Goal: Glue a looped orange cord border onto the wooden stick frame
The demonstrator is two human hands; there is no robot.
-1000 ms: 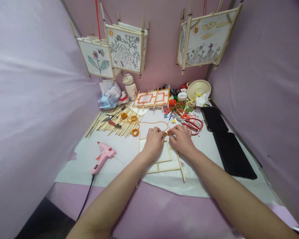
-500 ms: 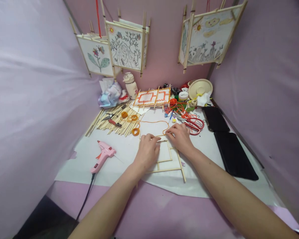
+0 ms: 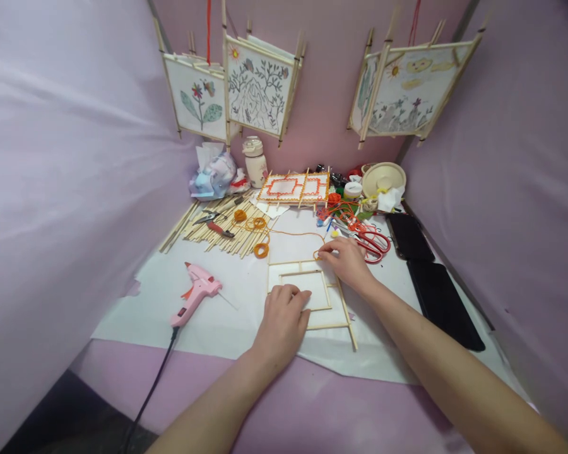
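Head view: left hand point(image 3: 284, 316) open, flat on stick frame point(image 3: 297, 273), centre; right hand point(image 3: 348, 260) pinching orange string point(image 3: 293, 233).

Bright, even, soft light; faint shadows, no glare; strong wide-angle bending at edges, corners slightly blurred

Open surface point(image 3: 236, 315) is left between the glue gun point(image 3: 196, 296) and the frame point(image 3: 312, 296), and along the near edge. The far left is blocked by a stick pile point(image 3: 213, 228), the far right by scissors point(image 3: 373, 239) and clutter. Two black pads point(image 3: 442, 302) are laid along the right wall. Overhead room is narrowed by hanging lanterns point(image 3: 258, 88). A cord point(image 3: 293, 234) is strung just beyond the frame.
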